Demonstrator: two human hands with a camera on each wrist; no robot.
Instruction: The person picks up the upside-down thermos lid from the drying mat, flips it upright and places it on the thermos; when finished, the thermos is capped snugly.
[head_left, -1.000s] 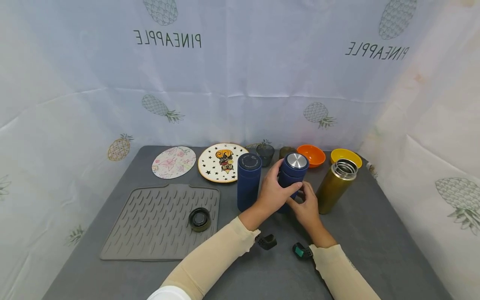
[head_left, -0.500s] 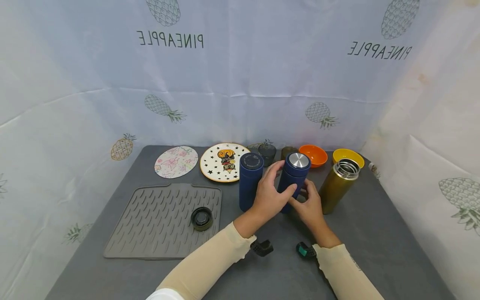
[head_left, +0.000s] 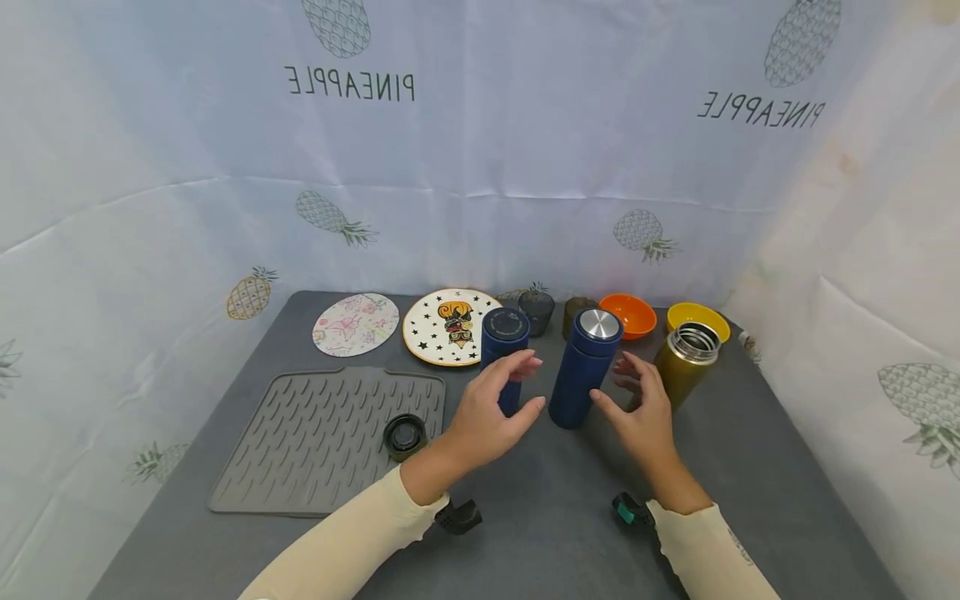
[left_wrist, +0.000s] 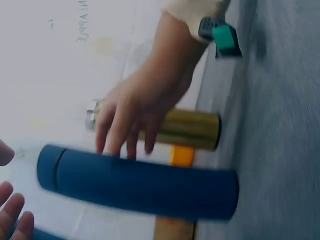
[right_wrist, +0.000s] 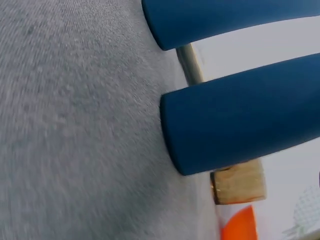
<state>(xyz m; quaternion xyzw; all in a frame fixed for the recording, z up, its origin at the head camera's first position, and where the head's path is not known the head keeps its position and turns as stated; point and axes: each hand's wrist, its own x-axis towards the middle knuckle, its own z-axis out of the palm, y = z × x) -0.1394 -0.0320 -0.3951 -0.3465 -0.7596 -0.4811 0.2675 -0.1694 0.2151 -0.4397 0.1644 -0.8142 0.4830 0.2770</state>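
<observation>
A navy vacuum flask (head_left: pixel 579 379) with a steel-topped lid stands upright between my hands in the head view. To its left is my left hand (head_left: pixel 486 412), fingers and thumb spread with nothing held, partly covering a second navy flask (head_left: pixel 504 333) that has a dark lid. My right hand (head_left: pixel 645 417) is relaxed on the other side, its thumb tip right at the flask's wall. Behind its fingers leans into view a gold flask (head_left: pixel 678 371) with a bare steel mouth. The left wrist view shows the flask (left_wrist: pixel 145 185) with the right hand (left_wrist: pixel 140 100) beyond it.
A dark round lid (head_left: pixel 403 435) lies on the grey ribbed mat (head_left: pixel 315 450). Along the back are a floral plate (head_left: pixel 356 325), a starry plate (head_left: pixel 427 333), a dark cup (head_left: pixel 536 310), a brown cup (head_left: pixel 576 312), an orange bowl (head_left: pixel 628 317) and a yellow bowl (head_left: pixel 699 317).
Both hands have let go of the steel-topped navy flask. The left hand has drawn away leftward and the right hand slightly rightward, leaving the flask standing.
</observation>
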